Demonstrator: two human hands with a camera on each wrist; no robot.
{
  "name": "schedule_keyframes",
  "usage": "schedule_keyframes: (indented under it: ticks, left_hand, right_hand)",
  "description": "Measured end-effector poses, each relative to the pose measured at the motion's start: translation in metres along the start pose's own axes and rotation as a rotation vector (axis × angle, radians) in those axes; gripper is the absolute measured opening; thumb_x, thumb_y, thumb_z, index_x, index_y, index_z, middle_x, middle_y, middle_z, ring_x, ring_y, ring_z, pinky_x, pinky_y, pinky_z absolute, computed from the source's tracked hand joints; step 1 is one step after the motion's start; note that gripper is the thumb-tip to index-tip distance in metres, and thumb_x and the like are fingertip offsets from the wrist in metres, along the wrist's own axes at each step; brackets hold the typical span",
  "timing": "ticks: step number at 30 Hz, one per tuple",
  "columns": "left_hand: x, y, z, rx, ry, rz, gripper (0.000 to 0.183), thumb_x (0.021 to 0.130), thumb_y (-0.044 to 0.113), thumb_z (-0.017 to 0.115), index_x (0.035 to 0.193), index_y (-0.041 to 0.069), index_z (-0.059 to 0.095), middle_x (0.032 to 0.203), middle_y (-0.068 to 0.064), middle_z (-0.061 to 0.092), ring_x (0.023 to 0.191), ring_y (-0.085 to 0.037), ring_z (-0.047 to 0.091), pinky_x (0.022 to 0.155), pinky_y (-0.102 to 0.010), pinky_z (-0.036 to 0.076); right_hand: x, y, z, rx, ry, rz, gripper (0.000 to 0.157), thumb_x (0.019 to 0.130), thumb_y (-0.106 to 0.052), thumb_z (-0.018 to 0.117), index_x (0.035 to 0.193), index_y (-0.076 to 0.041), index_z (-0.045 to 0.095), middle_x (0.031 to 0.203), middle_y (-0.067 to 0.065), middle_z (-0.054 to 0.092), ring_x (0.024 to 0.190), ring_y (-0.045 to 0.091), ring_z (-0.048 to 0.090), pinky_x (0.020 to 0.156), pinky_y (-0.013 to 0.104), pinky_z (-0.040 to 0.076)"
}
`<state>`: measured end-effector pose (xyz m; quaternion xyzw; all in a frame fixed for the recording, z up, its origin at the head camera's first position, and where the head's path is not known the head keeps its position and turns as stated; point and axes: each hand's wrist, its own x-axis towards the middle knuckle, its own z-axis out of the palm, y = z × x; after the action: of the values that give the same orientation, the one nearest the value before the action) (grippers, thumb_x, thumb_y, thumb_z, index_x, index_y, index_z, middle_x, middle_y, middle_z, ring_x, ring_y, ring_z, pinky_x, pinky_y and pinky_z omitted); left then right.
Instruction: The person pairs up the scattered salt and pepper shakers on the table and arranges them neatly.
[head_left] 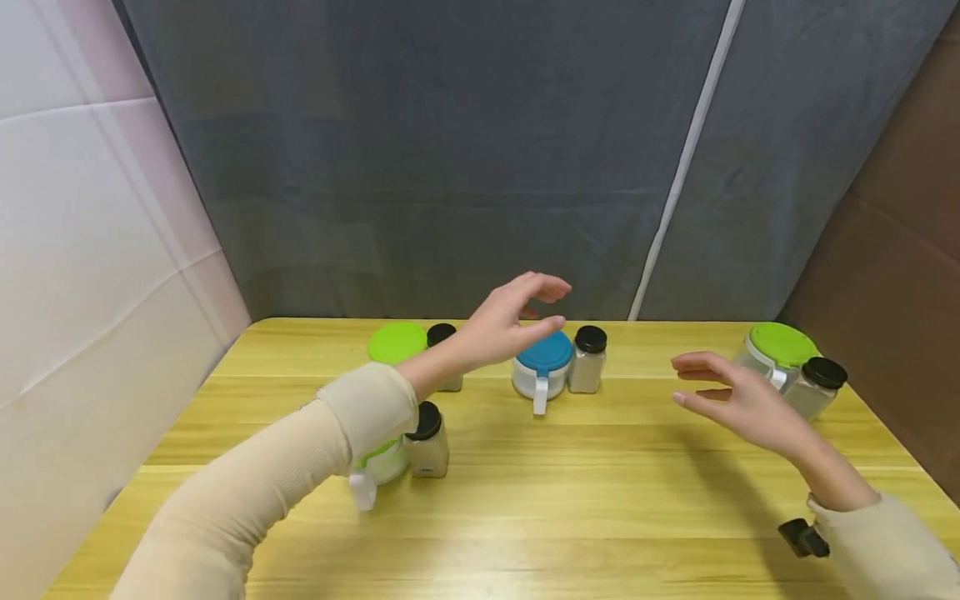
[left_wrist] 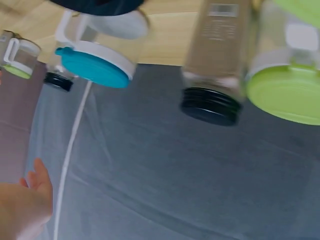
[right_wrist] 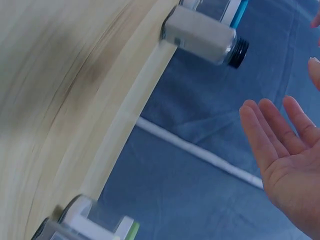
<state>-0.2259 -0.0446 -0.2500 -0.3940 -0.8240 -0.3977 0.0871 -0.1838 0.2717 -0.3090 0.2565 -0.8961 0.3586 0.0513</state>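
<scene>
My left hand [head_left: 517, 321] hovers in the air, fingers loosely bent and holding nothing. In the head view it partly overlaps the blue-lidded jar [head_left: 545, 357], which has a white handle. A square bottle with a black cap [head_left: 588, 362] stands right beside that jar. On the other side my right hand [head_left: 746, 406] is also raised, its fingers relaxed and spread from the thumb, with nothing in it. Nearest to it are a green-lidded jar [head_left: 782, 344] and a tilted-looking black-capped bottle [head_left: 817, 390]. Its palm and straight fingers [right_wrist: 262, 137] show in the right wrist view.
Behind my left forearm stand another green-lidded jar [head_left: 397, 342] and black-capped bottle [head_left: 441, 334], both partly hidden. Closer in are a third green-lidded jar [head_left: 387, 464], partly covered by the sleeve, and a bottle [head_left: 427, 452]. A grey curtain [head_left: 420, 167] hangs behind the wooden table [head_left: 555, 500].
</scene>
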Motion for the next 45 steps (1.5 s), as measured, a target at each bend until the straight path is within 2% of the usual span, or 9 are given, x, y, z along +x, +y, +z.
schedule_keyframes:
  ticks: [6, 15, 18, 23, 29, 36, 45]
  left_hand:
    - [0.012, 0.006, 0.017, 0.01, -0.047, -0.022, 0.05, 0.086, 0.023, 0.058, 0.129, 0.01, 0.038, 0.122, -0.002, 0.043, 0.109, -0.012, 0.041, 0.085, -0.025, 0.039]
    - [0.027, 0.018, 0.042, -0.035, -0.051, -0.038, 0.058, 0.085, 0.024, 0.058, 0.133, 0.009, 0.031, 0.126, -0.003, 0.039, 0.113, -0.013, 0.038, 0.089, -0.022, 0.034]
    - [0.03, 0.022, 0.05, -0.042, -0.063, -0.059, 0.06, 0.084, 0.026, 0.058, 0.134, 0.009, 0.03, 0.127, -0.004, 0.037, 0.114, -0.013, 0.038, 0.091, -0.022, 0.032]
    - [0.033, 0.029, 0.065, -0.061, -0.098, -0.113, 0.064, 0.084, 0.028, 0.059, 0.136, 0.01, 0.027, 0.128, -0.004, 0.035, 0.116, -0.012, 0.036, 0.09, -0.021, 0.033]
    - [0.034, 0.033, 0.082, -0.083, -0.114, -0.135, 0.065, 0.084, 0.028, 0.06, 0.137, 0.011, 0.027, 0.128, -0.004, 0.035, 0.115, -0.01, 0.036, 0.09, -0.02, 0.033]
    - [0.036, 0.035, 0.1, -0.141, -0.103, -0.133, 0.064, 0.084, 0.028, 0.06, 0.136, 0.013, 0.027, 0.13, -0.002, 0.035, 0.115, -0.008, 0.037, 0.087, -0.02, 0.037]
    - [0.042, 0.038, 0.123, -0.168, -0.133, -0.123, 0.066, 0.083, 0.028, 0.061, 0.136, 0.011, 0.027, 0.131, 0.0, 0.035, 0.115, -0.006, 0.038, 0.085, -0.015, 0.035]
  right_hand:
    - [-0.006, 0.012, -0.011, -0.012, 0.048, 0.029, 0.041, 0.083, -0.017, 0.063, 0.119, -0.002, 0.049, 0.115, 0.013, 0.051, 0.101, 0.028, 0.051, 0.075, 0.016, 0.044]
    - [-0.016, 0.03, -0.025, -0.039, 0.083, 0.089, 0.044, 0.085, -0.021, 0.06, 0.122, -0.002, 0.045, 0.117, 0.014, 0.049, 0.099, -0.008, 0.043, 0.074, 0.007, 0.038]
    - [-0.02, 0.035, -0.028, -0.04, 0.091, 0.106, 0.046, 0.085, -0.021, 0.059, 0.124, -0.002, 0.044, 0.118, 0.015, 0.048, 0.099, -0.01, 0.042, 0.072, 0.007, 0.039]
    - [-0.026, 0.045, -0.032, -0.027, 0.102, 0.141, 0.046, 0.087, -0.021, 0.057, 0.126, -0.003, 0.043, 0.117, 0.014, 0.049, 0.096, -0.008, 0.045, 0.064, 0.016, 0.046]
    - [-0.033, 0.053, -0.036, -0.004, 0.143, 0.165, 0.042, 0.086, -0.019, 0.058, 0.124, -0.005, 0.044, 0.116, 0.007, 0.05, 0.095, -0.007, 0.047, 0.07, 0.009, 0.04]
    - [-0.043, 0.063, -0.047, -0.072, 0.161, 0.229, 0.05, 0.087, -0.026, 0.055, 0.127, -0.001, 0.04, 0.116, 0.009, 0.048, 0.093, -0.011, 0.041, 0.065, 0.008, 0.036]
    - [-0.052, 0.083, -0.058, -0.088, 0.285, 0.305, 0.05, 0.086, -0.028, 0.057, 0.126, -0.002, 0.043, 0.103, -0.02, 0.048, 0.089, -0.015, 0.038, 0.061, 0.007, 0.034]
